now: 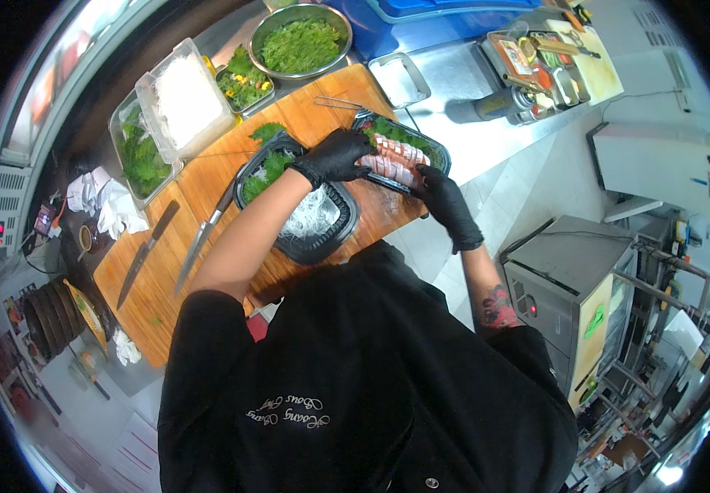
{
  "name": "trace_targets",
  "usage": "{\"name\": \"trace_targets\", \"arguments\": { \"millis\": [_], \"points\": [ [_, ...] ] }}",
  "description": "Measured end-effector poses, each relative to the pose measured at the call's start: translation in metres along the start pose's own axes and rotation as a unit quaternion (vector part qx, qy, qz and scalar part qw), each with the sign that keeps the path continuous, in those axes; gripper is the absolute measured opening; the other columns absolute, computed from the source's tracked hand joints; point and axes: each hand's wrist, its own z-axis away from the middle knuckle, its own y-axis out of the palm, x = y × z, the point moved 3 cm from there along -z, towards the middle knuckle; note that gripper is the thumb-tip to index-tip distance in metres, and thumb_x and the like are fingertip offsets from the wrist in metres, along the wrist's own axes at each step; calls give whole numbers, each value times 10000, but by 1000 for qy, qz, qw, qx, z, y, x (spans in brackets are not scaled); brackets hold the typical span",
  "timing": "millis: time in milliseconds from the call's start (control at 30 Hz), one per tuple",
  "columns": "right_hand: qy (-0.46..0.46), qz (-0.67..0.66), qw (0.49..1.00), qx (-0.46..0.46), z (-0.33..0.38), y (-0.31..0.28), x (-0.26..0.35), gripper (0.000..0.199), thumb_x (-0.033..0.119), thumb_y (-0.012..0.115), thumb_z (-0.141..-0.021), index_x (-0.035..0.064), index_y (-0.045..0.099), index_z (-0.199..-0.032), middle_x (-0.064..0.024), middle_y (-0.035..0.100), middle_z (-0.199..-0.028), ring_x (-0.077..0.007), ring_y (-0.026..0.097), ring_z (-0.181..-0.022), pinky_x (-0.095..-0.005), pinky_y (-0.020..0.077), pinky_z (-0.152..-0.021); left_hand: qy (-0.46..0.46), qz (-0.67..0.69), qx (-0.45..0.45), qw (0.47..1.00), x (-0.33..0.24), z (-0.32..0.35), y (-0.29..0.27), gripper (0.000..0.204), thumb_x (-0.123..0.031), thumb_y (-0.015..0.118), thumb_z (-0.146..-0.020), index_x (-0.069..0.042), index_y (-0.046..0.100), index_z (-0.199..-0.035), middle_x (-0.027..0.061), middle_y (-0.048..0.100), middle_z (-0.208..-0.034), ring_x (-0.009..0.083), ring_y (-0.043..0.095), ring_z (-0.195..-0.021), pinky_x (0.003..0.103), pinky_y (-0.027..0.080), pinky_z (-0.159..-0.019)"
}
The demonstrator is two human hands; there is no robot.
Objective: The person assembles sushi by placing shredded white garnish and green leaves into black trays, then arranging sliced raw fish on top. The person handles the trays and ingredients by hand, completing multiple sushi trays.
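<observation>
Your left hand (334, 156) wears a black glove and rests on the fish slices (396, 160), with its fingers together and lying flat on them. Your right hand (447, 201), also in a black glove, is at the 5 o'clock side of the black tray (441, 152), and its fingers are curled on the tray's near edge.

The black tray sits at the 3 o'clock end of the wooden board (207, 181) on the table (462, 90). Pink and white fish slices lie in rows in it, with green leaves (388, 127) at its far side.

Just beside it, at 9 o'clock, is a second black tray (322, 238) with white shreds and green leaves in it. Your left arm goes over that one.

Two knives lie on the board at 8 o'clock: a long knife (203, 238) and a dark knife (148, 253), near each other but apart.

At 12 o'clock stands a metal bowl (301, 41) full of chopped greens. At 10 o'clock there is a clear box (186, 99) of white shreds, touching a box of leaves (141, 156).
</observation>
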Motion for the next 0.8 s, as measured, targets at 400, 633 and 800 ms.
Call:
{"name": "trace_targets", "arguments": {
  "millis": [400, 633, 800],
  "points": [
    [34, 190, 978, 73, -14, 29, 9, 259, 184, 716, -815, -14, 659, -972, -252, 646, -871, -414, 630, -855, -483, 508, -746, -54, 98, 72, 991, -9, -10, -2, 512, -468, 723, -814, -158, 665, -1217, 165, 612, -1280, 353, 567, -1198, 444, 443, -1010],
    [24, 40, 996, 79, -33, 7, 39, 335, 247, 776, -771, -19, 646, -926, -234, 658, -874, -403, 640, -833, -454, 505, -718, -31, 88, 23, 995, -4, -15, 30, 533, -453, 700, -810, -169, 624, -1255, 126, 626, -1271, 325, 585, -1168, 428, 452, -985],
    [23, 3, 992, 124, -33, 0, 8, 364, 252, 781, -788, -16, 657, -1000, -216, 672, -913, -343, 643, -802, -405, 504, -735, -142, 26, 24, 989, -29, -20, 26, 479, -400, 729, -804, -180, 650, -1221, 129, 627, -1270, 330, 575, -1170, 434, 448, -995]
  ]
}}
